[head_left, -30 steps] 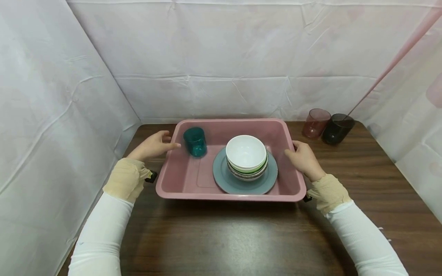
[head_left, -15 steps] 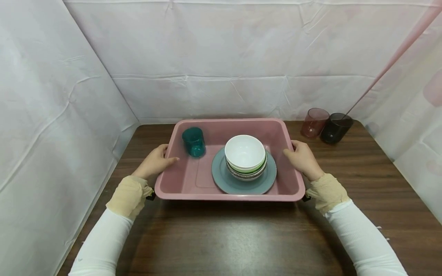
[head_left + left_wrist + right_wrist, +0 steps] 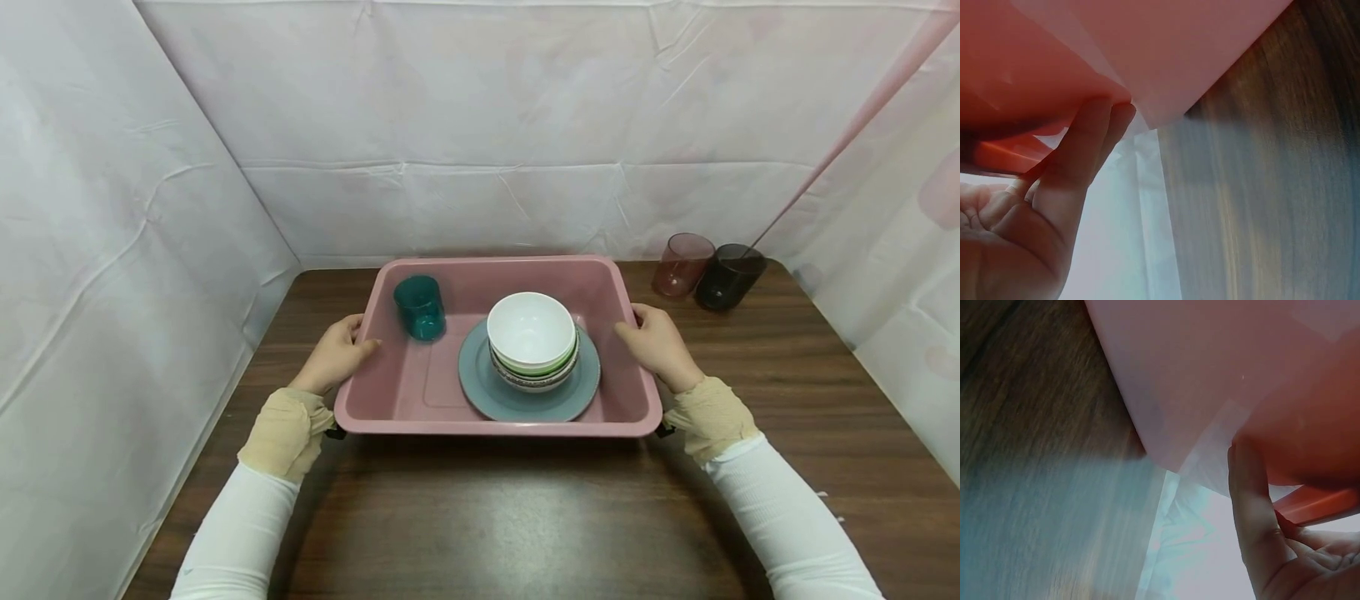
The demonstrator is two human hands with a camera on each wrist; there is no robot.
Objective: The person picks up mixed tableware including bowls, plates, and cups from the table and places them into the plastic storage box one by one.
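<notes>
A pink plastic tub point(image 3: 495, 429) stands on the brown wooden table point(image 3: 487, 517). Inside it are a teal cup point(image 3: 420, 307) at the back left and a stack of bowls point(image 3: 532, 337), white on top, on a grey plate point(image 3: 487, 392). My left hand point(image 3: 339, 354) grips the tub's left rim, thumb over the edge. My right hand point(image 3: 651, 342) grips the right rim the same way. In the left wrist view my fingers point(image 3: 1085, 144) lie under the tub's rim point(image 3: 1179, 50). The right wrist view shows my fingers point(image 3: 1250, 506) against the tub's outer wall point(image 3: 1210, 375).
A translucent pink cup point(image 3: 681, 267) and a dark cup point(image 3: 729, 277) stand at the table's back right corner. White sheeting walls the table in on the left, back and right. Bare tabletop lies in front of the tub.
My left hand has slid back along the left rim toward me and closed on it. The right hand has kept its hold on the right rim.
</notes>
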